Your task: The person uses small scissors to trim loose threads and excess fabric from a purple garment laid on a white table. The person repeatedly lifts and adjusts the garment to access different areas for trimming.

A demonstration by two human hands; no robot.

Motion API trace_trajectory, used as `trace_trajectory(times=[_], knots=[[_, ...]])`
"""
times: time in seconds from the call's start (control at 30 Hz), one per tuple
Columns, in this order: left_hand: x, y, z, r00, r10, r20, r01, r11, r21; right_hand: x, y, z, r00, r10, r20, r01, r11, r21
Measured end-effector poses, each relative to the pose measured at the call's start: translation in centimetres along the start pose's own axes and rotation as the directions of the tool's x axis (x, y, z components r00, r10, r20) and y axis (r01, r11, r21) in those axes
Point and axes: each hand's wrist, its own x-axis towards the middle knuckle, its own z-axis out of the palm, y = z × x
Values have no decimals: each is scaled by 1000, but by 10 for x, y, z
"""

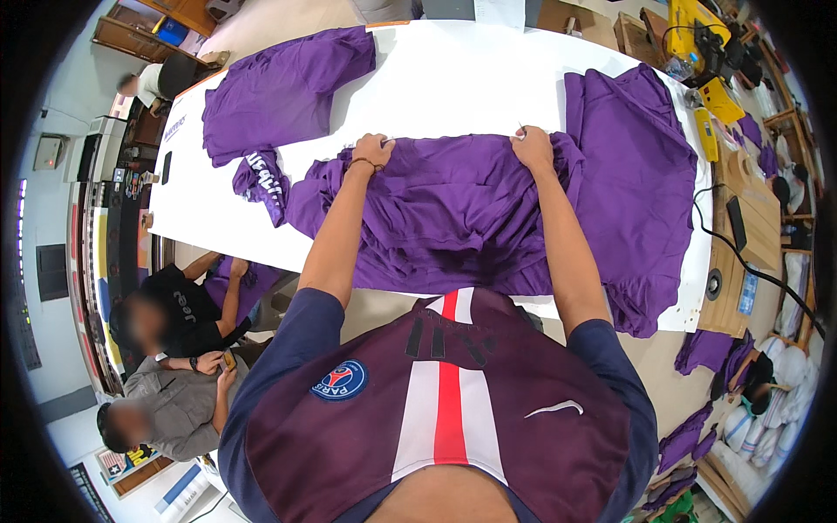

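Observation:
A rumpled purple fabric garment (458, 202) lies spread on the white tabletop (451, 78) before me. My left hand (374, 151) grips its far edge at the left, with a bracelet on the wrist. At the right end of that edge my right hand (533, 147) is closed on the cloth, and a small thin pointed metal tool shows at its fingertips; its kind cannot be told. To the right lies a larger pile of purple garments (631, 189). A folded purple garment stack (274, 91) rests at the far left, beside a small bunched purple piece with white lettering (265, 180).
A dark phone (167, 168) lies near the table's left edge. Two people, one in a black shirt (186, 310) and one in a grey shirt (186, 405), are at the lower left. Cardboard boxes (745, 202), a black cable and yellow equipment (700, 29) stand along the right.

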Motion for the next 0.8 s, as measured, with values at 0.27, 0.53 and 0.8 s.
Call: trace_trajectory(times=[0.27,0.53,0.8], knots=[[-27,29,-47,984,-34,-176,-42,912,-409,-24,15,-7,925,-210,-316,257,960,115],[-157,-7,-79,973,208,-98,-220,723,-655,-140,32,-73,955,-297,-15,269,840,471],[-220,-8,-75,946,298,-126,-323,871,-371,-205,29,-78,944,-325,54,288,892,348]])
